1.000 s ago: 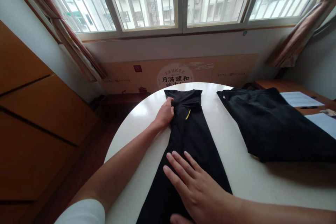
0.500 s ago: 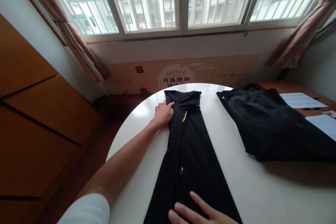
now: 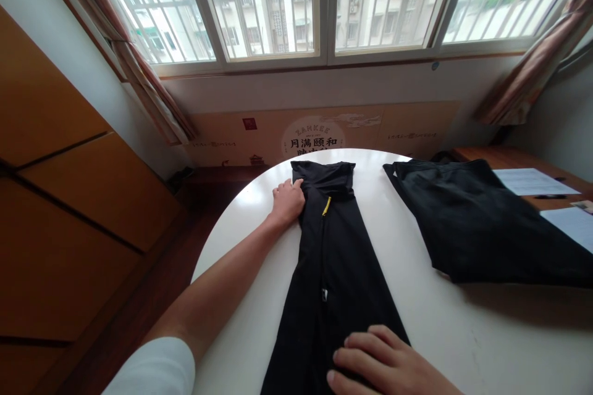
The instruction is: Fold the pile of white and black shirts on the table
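A long black garment lies narrow end away from me, with a yellow strip along its centre line and a small pale tag or pull lower down. At its far left edge, my left hand has its fingers closed on the cloth just below the wide folded band. My right hand rests over the near part, palm down. Its fingers are bent a little and apart, holding nothing visible. The garment's near end runs out of view.
On the right of the round white table lies a folded black cloth item. Beyond it, a brown side table holds papers and a pen. Wooden cabinets stand left; windows are ahead.
My right hand has shifted right and its fingers have curled somewhat. The garment's near part has moved slightly right. My left hand stays at the far left edge.
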Tool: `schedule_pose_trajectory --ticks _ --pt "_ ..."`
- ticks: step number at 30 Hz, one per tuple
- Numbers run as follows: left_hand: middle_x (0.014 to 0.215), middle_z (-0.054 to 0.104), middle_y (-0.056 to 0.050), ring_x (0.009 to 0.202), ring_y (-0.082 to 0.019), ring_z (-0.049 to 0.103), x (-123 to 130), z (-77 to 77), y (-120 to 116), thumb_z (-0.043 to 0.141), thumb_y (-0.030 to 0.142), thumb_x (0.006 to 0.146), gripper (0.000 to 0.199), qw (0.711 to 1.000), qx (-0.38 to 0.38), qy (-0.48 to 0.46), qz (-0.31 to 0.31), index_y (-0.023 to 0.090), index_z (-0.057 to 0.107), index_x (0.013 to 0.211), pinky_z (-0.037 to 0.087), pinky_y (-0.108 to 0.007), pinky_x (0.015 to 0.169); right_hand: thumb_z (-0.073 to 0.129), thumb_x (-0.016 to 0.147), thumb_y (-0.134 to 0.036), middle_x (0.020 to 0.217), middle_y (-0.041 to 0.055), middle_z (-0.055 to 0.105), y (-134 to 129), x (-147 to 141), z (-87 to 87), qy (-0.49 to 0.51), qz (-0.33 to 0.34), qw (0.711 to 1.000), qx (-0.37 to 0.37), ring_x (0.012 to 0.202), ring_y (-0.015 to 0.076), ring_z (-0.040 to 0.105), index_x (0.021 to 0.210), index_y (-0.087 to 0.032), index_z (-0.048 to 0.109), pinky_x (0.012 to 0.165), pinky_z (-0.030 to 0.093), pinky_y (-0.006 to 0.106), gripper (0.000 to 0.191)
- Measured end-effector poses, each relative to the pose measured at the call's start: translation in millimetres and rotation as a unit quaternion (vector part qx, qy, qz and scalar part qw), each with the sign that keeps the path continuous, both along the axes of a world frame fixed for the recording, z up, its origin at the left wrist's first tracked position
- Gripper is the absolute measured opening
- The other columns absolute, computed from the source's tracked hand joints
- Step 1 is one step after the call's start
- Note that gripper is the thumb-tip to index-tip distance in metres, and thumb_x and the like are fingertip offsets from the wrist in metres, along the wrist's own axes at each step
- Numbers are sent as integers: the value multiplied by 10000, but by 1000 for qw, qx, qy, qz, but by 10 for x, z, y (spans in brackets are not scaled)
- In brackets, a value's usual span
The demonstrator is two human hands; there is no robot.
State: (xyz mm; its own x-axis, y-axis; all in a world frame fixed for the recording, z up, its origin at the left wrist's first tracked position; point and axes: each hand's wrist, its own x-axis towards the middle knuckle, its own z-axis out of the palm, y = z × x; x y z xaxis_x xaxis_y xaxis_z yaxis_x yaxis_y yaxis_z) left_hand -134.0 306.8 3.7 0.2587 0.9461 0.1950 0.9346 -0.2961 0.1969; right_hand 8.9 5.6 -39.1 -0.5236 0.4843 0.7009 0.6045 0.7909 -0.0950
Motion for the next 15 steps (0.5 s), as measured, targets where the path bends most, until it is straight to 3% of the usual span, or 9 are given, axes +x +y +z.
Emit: schedule_pose_trajectory --ticks 3,5,7,9,11,13,15 --pt "1203 687 -240 1166 -395 642 -22 269 -378 450 401 1034 407 1000 -13 -17 9 124 670 1235 464 -476 1002 551 1063 -226 1014 7 776 61 49 86 -9 7 1000 14 866 171 656 1024 -221 697 762 468 315 151" --pt "971 727 -195 975 -389 701 -115 449 -820 538 590 971 443 994 -102 -21 -21 183 692 1049 514 -448 879 579 1040 -224 986 7 760 97 107 175 -36 39 999 -5 800 164 632 993 -219 682 701 454 314 113" --pt "891 725 -156 918 -375 714 -269 567 -1360 618 671 885 454 983 -172 42 -52 227 674 965 527 -421 839 596 1013 -231 999 22 749 175 177 288 -66 53 994 -73 797 173 628 1061 -221 680 708 468 317 98" --pt "1008 736 -150 976 -357 718 -449 597 -1891 632 567 887 410 973 -198 74 -96 197 658 1063 533 -397 854 589 977 -204 1106 64 738 350 253 407 -87 19 982 -168 919 212 651 1192 -223 666 824 511 355 230" --pt "1112 729 -157 1027 -326 717 -619 551 -2309 581 408 922 334 965 -229 88 -96 164 630 1144 533 -369 866 565 946 -157 1268 123 699 649 320 496 -99 -51 968 -224 1111 274 639 1331 -200 623 962 516 439 392" --pt "1131 730 -159 1029 -292 725 -761 469 -2564 482 249 953 315 962 -254 74 -74 145 581 1234 527 -343 853 549 956 -164 1425 183 626 1040 352 528 -115 -106 965 -212 1282 330 577 1472 -138 535 1046 496 493 517" --pt "1058 745 -135 956 -258 744 -873 403 -2677 401 144 954 351 961 -270 30 -47 153 529 1280 519 -313 800 570 952 -172 1570 208 509 1450 331 515 -146 -126 962 -192 1432 363 471 1566 -105 441 1140 430 521 630"
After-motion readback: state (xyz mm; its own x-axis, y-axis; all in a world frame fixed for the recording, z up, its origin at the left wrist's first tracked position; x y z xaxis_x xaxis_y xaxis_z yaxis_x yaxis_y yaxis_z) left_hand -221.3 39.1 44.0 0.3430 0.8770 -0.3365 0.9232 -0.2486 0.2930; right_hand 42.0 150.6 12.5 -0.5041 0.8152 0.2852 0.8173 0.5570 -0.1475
